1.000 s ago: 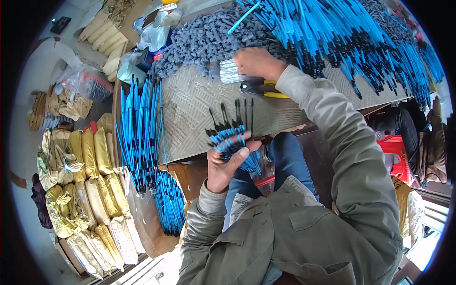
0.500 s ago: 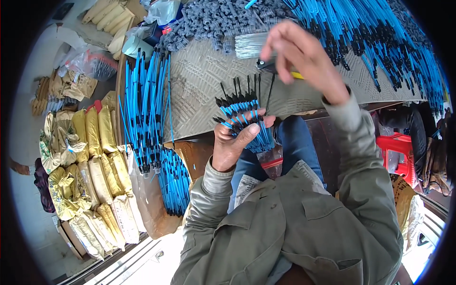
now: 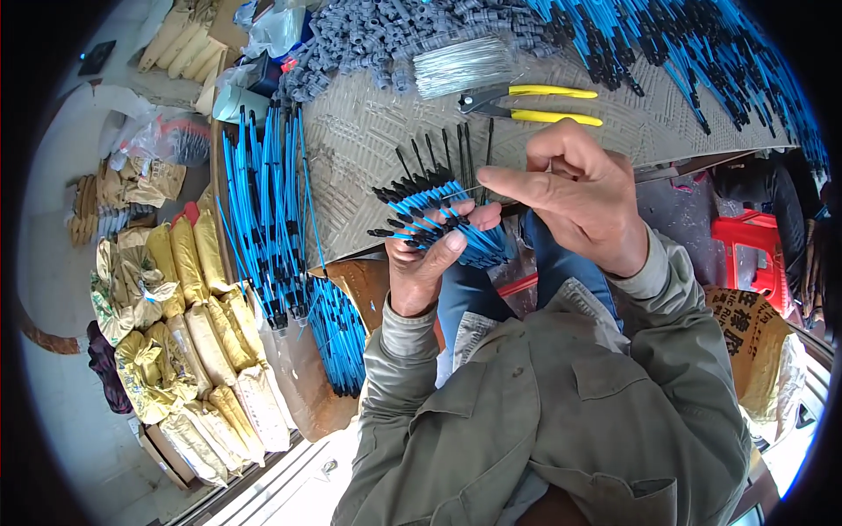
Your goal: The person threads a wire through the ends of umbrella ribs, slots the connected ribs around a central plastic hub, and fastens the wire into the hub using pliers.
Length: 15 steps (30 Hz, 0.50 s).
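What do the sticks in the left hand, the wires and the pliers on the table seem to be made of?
Sticks: probably plastic, smooth; the blue and black look evenly coloured.
Wires: probably bright metal, judging by the silvery glints; which metal is unclear.
Pliers: dark metal head, likely steel, with faint shine; smooth, solid yellow grips, perhaps plastic or rubber.
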### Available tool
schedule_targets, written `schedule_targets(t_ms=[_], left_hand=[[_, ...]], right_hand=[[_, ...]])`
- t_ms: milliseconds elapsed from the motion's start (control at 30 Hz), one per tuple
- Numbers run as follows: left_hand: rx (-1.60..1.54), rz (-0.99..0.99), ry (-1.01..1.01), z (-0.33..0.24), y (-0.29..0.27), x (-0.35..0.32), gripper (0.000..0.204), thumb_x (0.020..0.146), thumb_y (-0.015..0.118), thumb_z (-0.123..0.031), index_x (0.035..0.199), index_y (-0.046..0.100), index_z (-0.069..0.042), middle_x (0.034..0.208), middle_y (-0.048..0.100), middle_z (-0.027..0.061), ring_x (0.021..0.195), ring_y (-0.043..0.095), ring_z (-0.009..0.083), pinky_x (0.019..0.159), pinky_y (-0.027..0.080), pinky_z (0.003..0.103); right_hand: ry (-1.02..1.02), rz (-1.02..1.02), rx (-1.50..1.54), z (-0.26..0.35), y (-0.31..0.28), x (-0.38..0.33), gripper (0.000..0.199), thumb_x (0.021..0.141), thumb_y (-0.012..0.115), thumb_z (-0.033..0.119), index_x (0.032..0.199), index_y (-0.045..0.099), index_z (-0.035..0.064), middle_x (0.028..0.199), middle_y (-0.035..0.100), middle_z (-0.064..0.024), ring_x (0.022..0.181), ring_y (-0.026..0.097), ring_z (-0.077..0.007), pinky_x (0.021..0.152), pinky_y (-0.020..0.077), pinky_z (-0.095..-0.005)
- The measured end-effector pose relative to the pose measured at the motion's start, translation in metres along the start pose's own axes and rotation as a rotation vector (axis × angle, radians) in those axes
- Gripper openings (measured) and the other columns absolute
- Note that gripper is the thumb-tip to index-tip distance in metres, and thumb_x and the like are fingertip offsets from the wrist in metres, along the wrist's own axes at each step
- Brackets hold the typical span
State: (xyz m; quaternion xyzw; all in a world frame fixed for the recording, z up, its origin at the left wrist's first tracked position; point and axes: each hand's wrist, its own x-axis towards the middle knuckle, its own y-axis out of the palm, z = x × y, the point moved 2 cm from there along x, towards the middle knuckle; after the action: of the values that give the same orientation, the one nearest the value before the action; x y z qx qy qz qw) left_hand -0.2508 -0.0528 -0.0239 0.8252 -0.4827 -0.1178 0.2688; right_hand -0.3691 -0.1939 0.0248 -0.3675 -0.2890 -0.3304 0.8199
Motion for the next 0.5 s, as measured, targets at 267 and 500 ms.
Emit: schedule_targets(t_ms=[267, 500], left_hand=[[0.127, -0.013, 0.068, 0.0, -0.006, -0.002, 0.031, 0.078, 0.065, -0.004, 0.107, 0.056, 0.003, 0.102, 0.061, 0.0159, 0.093, 0.061, 0.0325, 0.085, 0.048, 0.046], [0.138, -0.05, 0.067, 0.003, -0.006, -0.001, 0.027, 0.076, 0.067, -0.003, 0.1, 0.057, 0.001, 0.102, 0.061, 0.0148, 0.094, 0.06, 0.0249, 0.084, 0.048, 0.039]], right_hand=[[-0.018, 0.021, -0.046, 0.007, 0.002, 0.002, 0.041, 0.06, 0.068, -0.008, 0.098, 0.069, 0.0088, 0.074, 0.04, -0.0015, 0.05, 0.04, -0.0053, 0.043, 0.0338, -0.0189], [0.027, 0.02, 0.075, 0.005, 0.013, -0.005, 0.039, 0.059, 0.07, -0.004, 0.096, 0.068, 0.0081, 0.07, 0.044, -0.003, 0.048, 0.045, -0.0079, 0.04, 0.0365, -0.0218]])
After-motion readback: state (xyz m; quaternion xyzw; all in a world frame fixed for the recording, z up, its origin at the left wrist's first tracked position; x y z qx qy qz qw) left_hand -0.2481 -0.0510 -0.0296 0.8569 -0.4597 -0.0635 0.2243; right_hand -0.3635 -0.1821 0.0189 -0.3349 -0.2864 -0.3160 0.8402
